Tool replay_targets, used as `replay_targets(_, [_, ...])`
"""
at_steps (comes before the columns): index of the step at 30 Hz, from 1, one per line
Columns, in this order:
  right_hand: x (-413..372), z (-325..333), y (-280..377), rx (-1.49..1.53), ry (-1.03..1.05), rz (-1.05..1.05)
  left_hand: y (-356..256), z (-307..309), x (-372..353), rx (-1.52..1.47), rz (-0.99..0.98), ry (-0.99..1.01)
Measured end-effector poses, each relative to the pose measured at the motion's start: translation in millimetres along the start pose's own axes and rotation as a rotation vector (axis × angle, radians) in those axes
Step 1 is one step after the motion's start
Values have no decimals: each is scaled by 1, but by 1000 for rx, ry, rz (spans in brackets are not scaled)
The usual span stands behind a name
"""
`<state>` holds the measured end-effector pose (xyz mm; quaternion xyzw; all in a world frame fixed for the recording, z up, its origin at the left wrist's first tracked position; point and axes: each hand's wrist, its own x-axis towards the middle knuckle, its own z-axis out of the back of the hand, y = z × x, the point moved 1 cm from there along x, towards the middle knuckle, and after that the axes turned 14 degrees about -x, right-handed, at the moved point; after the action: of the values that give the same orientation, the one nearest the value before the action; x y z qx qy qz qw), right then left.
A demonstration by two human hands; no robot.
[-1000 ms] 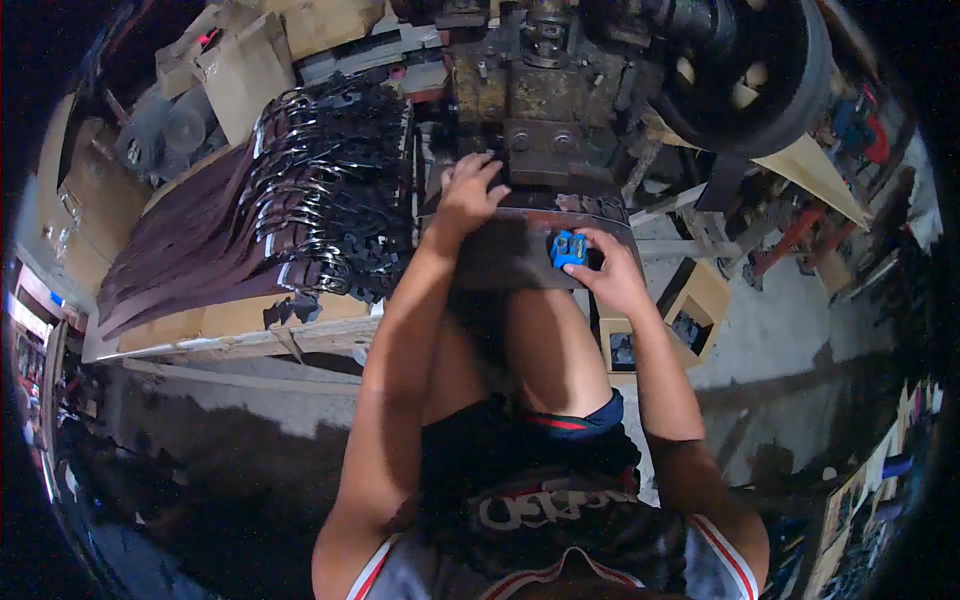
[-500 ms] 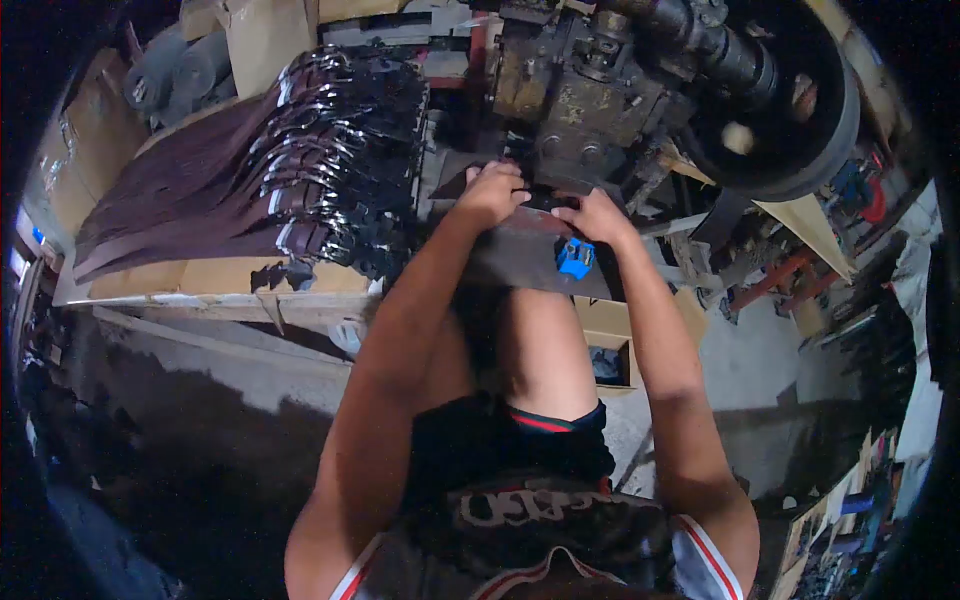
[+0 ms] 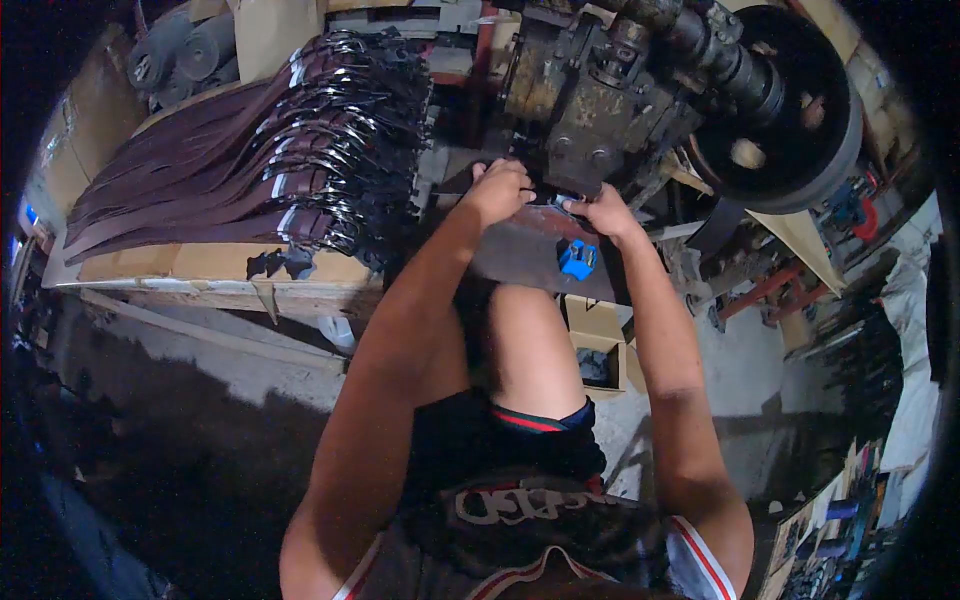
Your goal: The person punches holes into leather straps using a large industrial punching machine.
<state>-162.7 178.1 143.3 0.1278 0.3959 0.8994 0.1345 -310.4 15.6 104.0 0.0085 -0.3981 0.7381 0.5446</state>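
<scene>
My left hand (image 3: pixel 500 190) and my right hand (image 3: pixel 606 212) meet at the foot of a heavy, grimy press machine (image 3: pixel 585 95). Their fingers pinch the two ends of a small dark strip (image 3: pixel 548 200) just under the press head. The strip is mostly hidden by the fingers. A small blue block (image 3: pixel 577 259) lies on the dark metal plate (image 3: pixel 520 255) below my right hand, untouched. My bare knee is under the plate.
A thick stack of brown belts with shiny buckles (image 3: pixel 250 170) lies on a wooden bench (image 3: pixel 200 275) at the left. The press's big black flywheel (image 3: pixel 790 110) is at the upper right. An open cardboard box (image 3: pixel 600 350) sits on the floor beside my leg.
My right hand let go of the blue block and moved up to the press. Both hands now meet on the strip under the press head. The view shifted slightly.
</scene>
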Motion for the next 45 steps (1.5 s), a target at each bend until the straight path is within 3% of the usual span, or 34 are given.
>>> replay_targets(3, [-1, 1, 9, -72, -14, -91, 13, -8, 6, 2, -59, -32])
replay_targets(5, [19, -6, -24, -171, -95, -60, 24, -17, 9, 6, -145, -81])
replay_targets(8, [12, -7, -16, -206, -117, 48, -22, 4, -5, 209, -87, 3])
replay_targets(11, [14, 0, -12, -199, -74, 78, -37, -18, -20, -125, -199, -39])
replay_targets(23, [18, -7, -18, -488, -141, 117, -59, -25, -49, 167, -278, 27])
replay_targets(29, [37, -14, -47, -476, -200, 170, -57, -25, -48, 168, -314, -1])
replay_targets(35, [24, -12, -30, -465, -202, 130, -56, -26, -51, 160, -328, -46])
replay_targets(45, [64, -24, -84, -596, -356, -54, -59, -23, -53, 169, -362, -85])
